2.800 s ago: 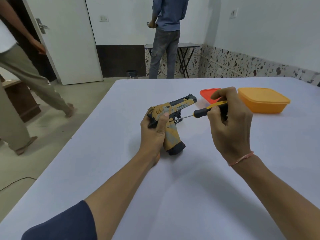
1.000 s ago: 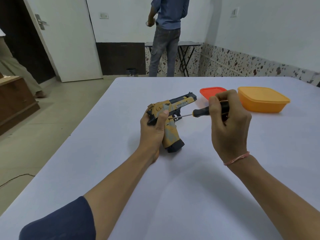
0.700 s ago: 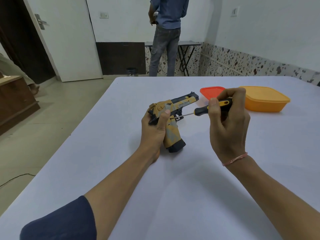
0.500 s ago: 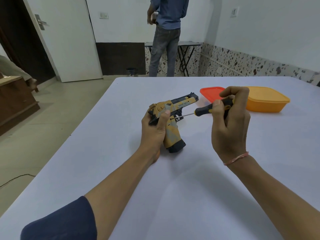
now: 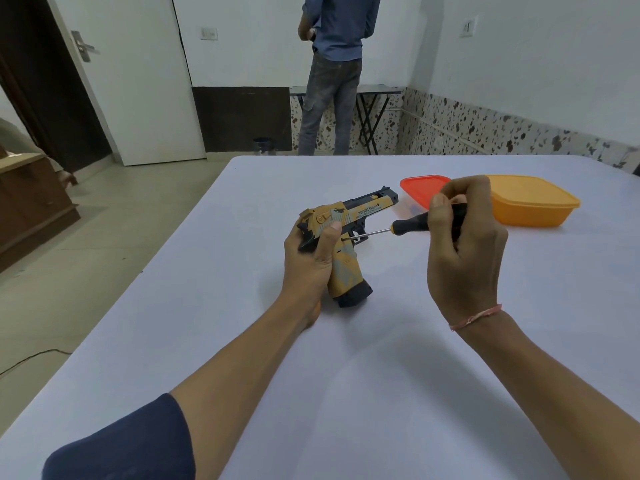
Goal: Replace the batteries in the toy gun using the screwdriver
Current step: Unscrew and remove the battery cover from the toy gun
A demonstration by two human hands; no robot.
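Observation:
A yellow and black toy gun [image 5: 349, 216] stands with its grip base on the white table [image 5: 346, 393], barrel pointing away to the right. My left hand [image 5: 308, 265] grips the back of its handle, thumb laid across the side. My right hand [image 5: 462, 244] holds the black handle of a screwdriver [image 5: 408, 225]. The thin metal shaft runs left and its tip sits at a screw hole on the gun's side, just above the grip. No batteries are in sight.
An orange box [image 5: 533, 204] and a red lid [image 5: 420, 188] lie on the table behind my right hand. A person [image 5: 332, 71] stands with their back to me by a folding table at the far wall. A white door [image 5: 135, 77] stands open at left.
My right hand's fingers have shifted round the screwdriver handle, turning it while the tip stays at the gun. The gun and my left hand have hardly moved. A person at left walked out of view.

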